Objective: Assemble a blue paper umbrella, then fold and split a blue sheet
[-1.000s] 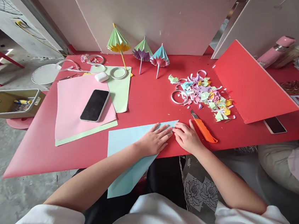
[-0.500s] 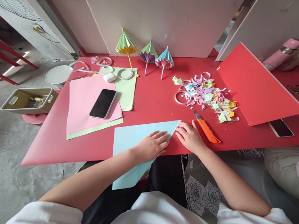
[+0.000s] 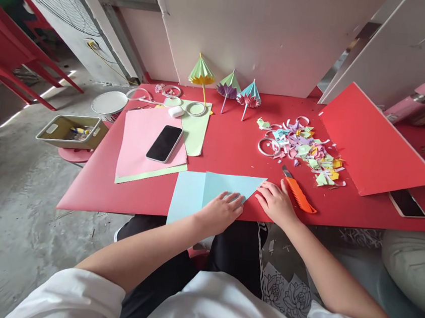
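Observation:
A light blue sheet of paper (image 3: 188, 192) lies at the front edge of the red table (image 3: 232, 146), its right part folded over to a point and its lower left hanging past the edge. My left hand (image 3: 222, 211) rests flat on the folded part with its fingers spread. At the pointed right corner, the fingertips of my right hand (image 3: 277, 201) touch the paper, fingers stretched out and slightly apart. Just beyond my right hand lies an orange utility knife (image 3: 300, 192), its blade pointing up and left.
Left are pink paper (image 3: 134, 140), a phone (image 3: 164, 144) and a tape ring (image 3: 195, 109). Three paper umbrellas (image 3: 202, 72) stand at the wall. Paper scraps (image 3: 308, 149), a red board (image 3: 377, 146) and a pink bottle (image 3: 411, 104) are right; a person sits at far right.
The view has turned left. The blue paper now shows a vertical line with a darker folded area right of it. Both hands remain on the paper in much the same pose.

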